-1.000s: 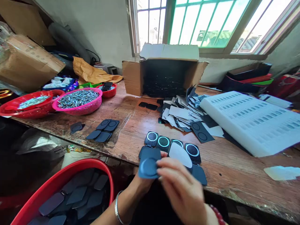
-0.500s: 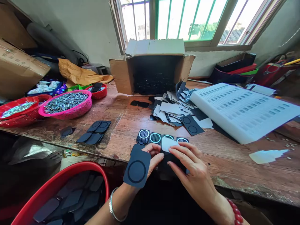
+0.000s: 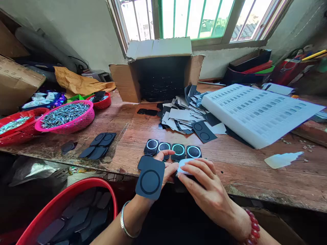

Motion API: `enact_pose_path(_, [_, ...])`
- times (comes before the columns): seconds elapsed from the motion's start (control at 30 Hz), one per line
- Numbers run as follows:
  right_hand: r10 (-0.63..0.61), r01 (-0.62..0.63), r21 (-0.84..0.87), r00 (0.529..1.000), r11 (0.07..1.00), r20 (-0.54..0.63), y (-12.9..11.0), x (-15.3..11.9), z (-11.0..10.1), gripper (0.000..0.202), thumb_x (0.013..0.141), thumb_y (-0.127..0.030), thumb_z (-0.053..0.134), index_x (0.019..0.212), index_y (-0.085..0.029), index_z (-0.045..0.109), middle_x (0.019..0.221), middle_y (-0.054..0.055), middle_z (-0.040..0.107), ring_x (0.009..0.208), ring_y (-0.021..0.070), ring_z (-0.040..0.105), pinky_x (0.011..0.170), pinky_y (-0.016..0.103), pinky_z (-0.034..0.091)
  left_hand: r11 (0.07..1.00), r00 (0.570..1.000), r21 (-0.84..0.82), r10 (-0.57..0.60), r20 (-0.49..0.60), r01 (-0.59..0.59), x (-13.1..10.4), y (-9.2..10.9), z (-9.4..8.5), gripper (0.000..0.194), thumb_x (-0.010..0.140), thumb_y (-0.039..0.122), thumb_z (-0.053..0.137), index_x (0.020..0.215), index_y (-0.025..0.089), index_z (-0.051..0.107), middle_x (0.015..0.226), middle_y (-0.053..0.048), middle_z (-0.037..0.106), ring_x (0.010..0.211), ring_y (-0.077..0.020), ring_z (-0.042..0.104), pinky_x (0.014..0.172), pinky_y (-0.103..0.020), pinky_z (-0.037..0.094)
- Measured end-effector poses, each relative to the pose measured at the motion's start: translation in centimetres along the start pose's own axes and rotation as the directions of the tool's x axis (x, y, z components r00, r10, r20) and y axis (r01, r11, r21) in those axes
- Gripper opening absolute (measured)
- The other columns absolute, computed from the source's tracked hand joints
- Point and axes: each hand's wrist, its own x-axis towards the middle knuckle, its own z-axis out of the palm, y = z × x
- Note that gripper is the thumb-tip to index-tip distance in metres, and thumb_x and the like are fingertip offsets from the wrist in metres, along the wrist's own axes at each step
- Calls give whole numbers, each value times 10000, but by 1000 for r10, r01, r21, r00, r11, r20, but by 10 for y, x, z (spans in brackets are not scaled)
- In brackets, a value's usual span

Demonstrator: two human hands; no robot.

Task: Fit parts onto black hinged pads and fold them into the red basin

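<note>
My left hand (image 3: 167, 170) holds black ring-marked sheets (image 3: 150, 182), which lie over its wrist side. Its index finger is stretched out towards the table, and its thumb comes close to a white rounded piece (image 3: 183, 166). My right hand (image 3: 204, 185) is closed around that white piece, fingers over its top and thumb at its near edge. Something dark beneath it is mostly hidden by my right hand. Just beyond my hands, black charger bodies with white rings (image 3: 178, 152) stand in a row on the table.
Loose black and grey sheets (image 3: 184, 115) are heaped before an open carton (image 3: 163, 81). A white foam tray stack (image 3: 258, 112) stands right. At left are black folded units (image 3: 98, 146), a pink basket of metal parts (image 3: 66, 115) and a red tub (image 3: 113, 197).
My right hand has slid its grip over the white piece, which now shows less. My left index finger has straightened away from it. The view has shifted slightly, uncovering more of the ringed row.
</note>
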Motion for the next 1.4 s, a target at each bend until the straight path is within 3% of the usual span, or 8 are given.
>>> enact_pose_path(0.17, [-72, 72, 58, 997, 996, 4, -19, -16, -19, 283, 888, 15, 510, 1031, -145, 694, 1115, 83, 703, 1193, 239, 558, 1090, 441, 392, 990, 992, -104, -103, -65, 96, 7, -8, -1, 577, 622, 347, 775, 1106, 189, 506, 605, 73, 568, 493, -102, 519, 496, -204, 417])
enact_pose_path(0.37, [425, -355, 300, 881, 885, -210, -29, -33, -70, 270, 844, -26, 583, 916, -266, 683, 1216, 71, 601, 1185, 259, 573, 991, 397, 524, 989, 954, 131, 102, -283, -67, 12, -16, -3, 431, 722, 396, 690, 1061, 222, 489, 537, 81, 551, 462, -120, 496, 463, -201, 379])
enact_pose_path(0.47, [570, -473, 361, 786, 804, -239, -19, -43, -79, 481, 846, -118, 656, 1277, -319, 580, 1425, 83, 484, 1296, 287, 509, 1056, 445, 482, 962, 984, 235, 161, -72, -140, 2, -28, 15, 294, 798, 376, 632, 1020, 232, 505, 567, 75, 584, 472, -105, 485, 475, -192, 350])
enact_pose_path(0.6, [568, -576, 315, 813, 754, 127, -12, -63, -73, 897, 855, -165, 669, 1565, -369, 160, 1283, 77, 614, 1180, 250, 612, 1027, 447, 506, 893, 932, 363, 144, 332, -267, -21, -45, 50, 124, 845, 300, 591, 942, 230, 557, 592, 75, 630, 478, -84, 474, 522, -196, 350])
enact_pose_path(0.83, [788, -785, 257, 605, 564, 118, -24, -141, -106, 818, 885, -114, 566, 1541, -425, 189, 1408, 94, 468, 743, 98, 656, 804, 316, 593, 927, 921, 361, -50, 386, -101, -28, -55, 62, 243, 839, 305, 608, 1060, 228, 543, 683, 15, 726, 619, -159, 661, 650, -263, 499])
enact_pose_path(1.07, [933, -910, 205, 353, 359, -68, -49, -213, -125, 775, 892, -254, 617, 1536, -392, 210, 1358, 119, 441, 725, 110, 665, 852, 390, 578, 889, 665, 452, -294, 687, -74, -21, -125, 53, 331, 792, 339, 700, 1083, 199, 629, 1031, -69, 707, 951, -220, 658, 846, -327, 506])
enact_pose_path(1.23, [915, -904, 179, 357, 389, -187, -51, -212, -117, 758, 894, -280, 629, 1529, -380, 226, 1291, 102, 504, 787, 144, 695, 1004, 498, 491, 818, 517, 569, -453, 727, -84, -18, -157, 47, 470, 724, 399, 752, 1138, 189, 681, 1109, -81, 693, 1035, -269, 620, 915, -381, 465])
enact_pose_path(1.4, [868, -886, 165, 360, 433, -343, -54, -191, -128, 749, 867, -296, 679, 1503, -365, 290, 1266, 115, 563, 797, 189, 712, 859, 426, 589, 863, 557, 481, -479, 678, 155, -10, -172, 62, 306, 680, 307, 738, 928, 129, 715, 836, -72, 711, 704, -196, 637, 662, -316, 495])
